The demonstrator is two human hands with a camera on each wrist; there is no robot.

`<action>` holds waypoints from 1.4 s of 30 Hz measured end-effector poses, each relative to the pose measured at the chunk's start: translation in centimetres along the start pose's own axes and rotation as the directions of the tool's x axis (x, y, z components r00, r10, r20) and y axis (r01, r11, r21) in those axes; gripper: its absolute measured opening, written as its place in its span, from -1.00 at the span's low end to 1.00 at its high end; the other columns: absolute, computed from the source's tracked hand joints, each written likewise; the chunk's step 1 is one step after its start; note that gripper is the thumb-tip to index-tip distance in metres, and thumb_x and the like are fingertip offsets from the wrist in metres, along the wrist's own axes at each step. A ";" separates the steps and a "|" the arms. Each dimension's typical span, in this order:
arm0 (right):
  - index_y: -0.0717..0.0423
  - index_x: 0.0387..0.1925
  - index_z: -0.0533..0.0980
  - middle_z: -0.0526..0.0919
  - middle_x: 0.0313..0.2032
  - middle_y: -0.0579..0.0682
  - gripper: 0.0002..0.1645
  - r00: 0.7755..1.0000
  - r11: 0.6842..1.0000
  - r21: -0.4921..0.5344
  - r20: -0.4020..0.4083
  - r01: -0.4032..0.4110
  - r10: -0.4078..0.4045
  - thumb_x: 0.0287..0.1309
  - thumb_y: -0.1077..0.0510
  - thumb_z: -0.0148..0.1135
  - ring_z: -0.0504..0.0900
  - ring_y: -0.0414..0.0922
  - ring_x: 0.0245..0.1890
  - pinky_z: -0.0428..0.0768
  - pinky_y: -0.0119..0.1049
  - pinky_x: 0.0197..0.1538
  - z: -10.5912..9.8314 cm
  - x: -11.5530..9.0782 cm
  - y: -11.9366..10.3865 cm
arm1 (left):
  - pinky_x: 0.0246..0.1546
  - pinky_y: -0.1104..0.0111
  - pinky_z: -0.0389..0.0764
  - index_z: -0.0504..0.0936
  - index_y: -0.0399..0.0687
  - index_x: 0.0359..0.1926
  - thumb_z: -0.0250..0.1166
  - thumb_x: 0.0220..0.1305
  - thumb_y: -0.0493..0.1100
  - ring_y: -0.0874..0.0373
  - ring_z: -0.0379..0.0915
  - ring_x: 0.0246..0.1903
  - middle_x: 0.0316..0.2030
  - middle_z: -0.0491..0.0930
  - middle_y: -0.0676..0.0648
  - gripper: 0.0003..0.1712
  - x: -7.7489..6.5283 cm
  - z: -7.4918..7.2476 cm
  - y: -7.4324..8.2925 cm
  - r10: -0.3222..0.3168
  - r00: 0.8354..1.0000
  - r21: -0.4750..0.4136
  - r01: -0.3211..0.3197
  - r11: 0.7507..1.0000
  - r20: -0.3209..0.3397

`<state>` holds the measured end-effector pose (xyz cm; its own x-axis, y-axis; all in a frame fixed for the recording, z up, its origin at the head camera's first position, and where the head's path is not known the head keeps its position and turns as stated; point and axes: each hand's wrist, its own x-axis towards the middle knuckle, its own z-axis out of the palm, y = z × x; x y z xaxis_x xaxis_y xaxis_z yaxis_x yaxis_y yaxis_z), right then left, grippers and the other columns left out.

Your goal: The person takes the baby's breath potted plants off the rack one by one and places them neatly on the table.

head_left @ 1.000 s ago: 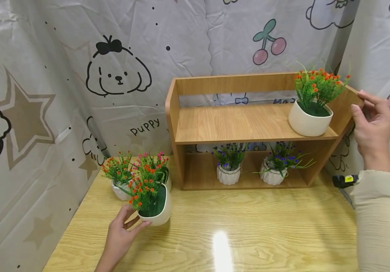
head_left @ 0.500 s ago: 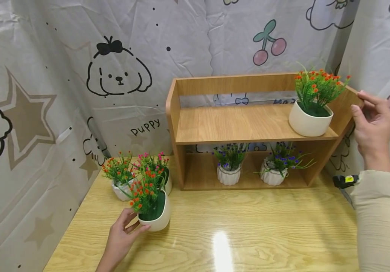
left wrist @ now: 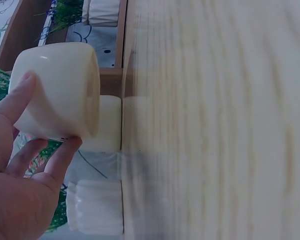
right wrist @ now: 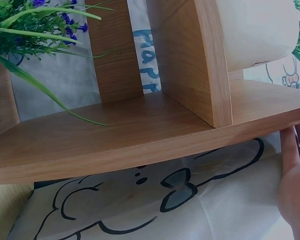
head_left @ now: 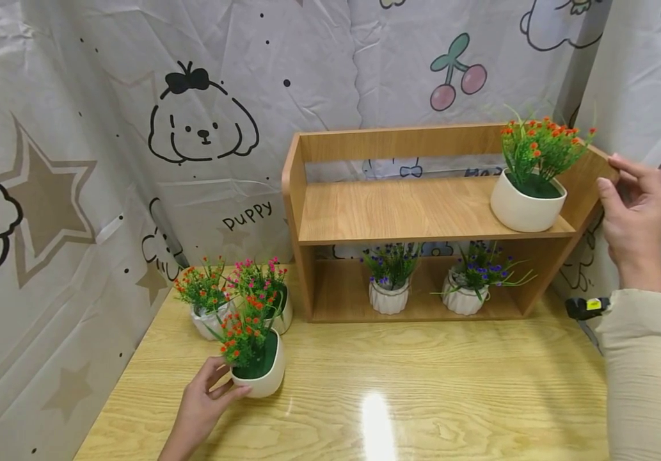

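Observation:
My left hand [head_left: 206,394] grips a white flowerpot [head_left: 262,382] with orange artificial flowers, thumb on one side and fingers on the other. The left wrist view shows the pot [left wrist: 60,87] tilted a little, its base just off the tabletop. On the right, my right hand [head_left: 637,211] holds the upper front edge of the wooden shelf's [head_left: 376,208] side panel between thumb and fingers. In the right wrist view, fingertips [right wrist: 291,145] lie against the panel's outer side. Beside that panel, another white pot [head_left: 528,208] with orange flowers stands on the upper board.
Two ribbed white pots with purple flowers, one left [head_left: 389,299] and one right [head_left: 464,296], stand on the lower board. Behind my left hand are a pot [head_left: 206,322] with orange flowers and another with pink flowers [head_left: 258,272]. Printed cloth [head_left: 318,57] hangs around the table [head_left: 439,390].
The pot in my left hand has come down and slightly left, toward the table's near side, uncovering more of the pink-flowered pot. My right hand keeps its hold on the shelf.

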<state>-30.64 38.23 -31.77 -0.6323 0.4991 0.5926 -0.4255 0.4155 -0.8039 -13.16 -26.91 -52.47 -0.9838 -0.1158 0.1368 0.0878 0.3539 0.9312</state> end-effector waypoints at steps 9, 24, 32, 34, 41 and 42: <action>-0.09 0.29 0.57 0.57 0.24 -0.24 -0.53 1.000 1.000 -0.003 0.004 0.015 -0.015 0.44 0.30 0.19 0.54 -0.25 0.22 0.44 -0.36 0.46 -0.1 0.2 0.7 | 0.05 0.23 0.75 0.57 -0.17 0.03 0.63 -0.01 -0.33 -0.36 0.48 0.28 0.19 0.56 -0.26 -0.42 0.4 -0.2 -0.4 -0.050 0.997 0.015 0.049 0.999 0.061; -0.08 0.29 0.57 0.58 0.25 -0.23 -0.53 1.000 1.000 -0.012 -0.001 0.026 -0.026 0.44 0.30 0.19 0.56 -0.26 0.21 0.46 -0.38 0.43 0.0 0.1 0.7 | 0.05 0.23 0.75 0.58 -0.22 0.16 0.68 -0.12 -0.37 -0.36 0.46 0.31 0.34 0.45 -0.37 -0.25 1.4 -0.9 -0.9 -0.141 0.984 0.015 0.141 0.990 0.109; -0.11 0.31 0.56 0.56 0.27 -0.24 -0.53 1.000 0.999 -0.028 -0.001 0.017 -0.017 0.46 0.27 0.17 0.54 -0.25 0.25 0.41 -0.33 0.48 -0.2 -0.1 0.1 | 0.07 0.25 0.74 0.57 -0.25 0.19 0.67 -0.12 -0.38 -0.36 0.45 0.32 0.36 0.43 -0.37 -0.22 1.6 -0.8 -0.9 -0.151 0.982 -0.004 0.153 0.988 0.109; -0.11 0.30 0.56 0.56 0.27 -0.25 -0.53 1.000 0.999 -0.027 0.001 0.019 -0.019 0.46 0.27 0.17 0.54 -0.26 0.24 0.42 -0.35 0.48 -0.2 0.0 0.1 | 0.07 0.25 0.74 0.57 -0.25 0.18 0.67 -0.12 -0.38 -0.36 0.45 0.32 0.36 0.43 -0.37 -0.23 1.6 -0.8 -0.8 -0.153 0.982 -0.003 0.154 0.988 0.107; -0.06 0.27 0.59 0.58 0.13 -0.31 -0.54 0.999 0.999 -0.005 -0.002 0.040 -0.040 0.43 0.31 0.20 0.53 -0.32 0.06 0.50 -0.49 0.27 -0.2 0.2 0.8 | 0.08 0.23 0.73 0.57 -0.26 0.16 0.68 -0.12 -0.38 -0.38 0.44 0.32 0.35 0.43 -0.38 -0.24 1.5 -0.7 -0.9 -0.162 0.982 0.008 0.162 0.987 0.102; -0.05 0.27 0.59 0.59 0.14 -0.30 -0.55 0.999 0.999 -0.001 -0.003 0.041 -0.041 0.43 0.31 0.20 0.53 -0.32 0.06 0.51 -0.50 0.26 -0.1 0.3 0.8 | 0.09 0.24 0.73 0.56 -0.26 0.17 0.68 -0.13 -0.38 -0.38 0.44 0.32 0.35 0.42 -0.39 -0.23 1.5 -0.7 -0.9 -0.159 0.982 0.007 0.159 0.987 0.101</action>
<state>-31.07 38.79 -32.28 -0.6124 0.4839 0.6252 -0.4506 0.4361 -0.7790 -14.57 -28.02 -52.90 -0.9959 -0.0762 -0.0483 -0.0713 0.3378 0.9385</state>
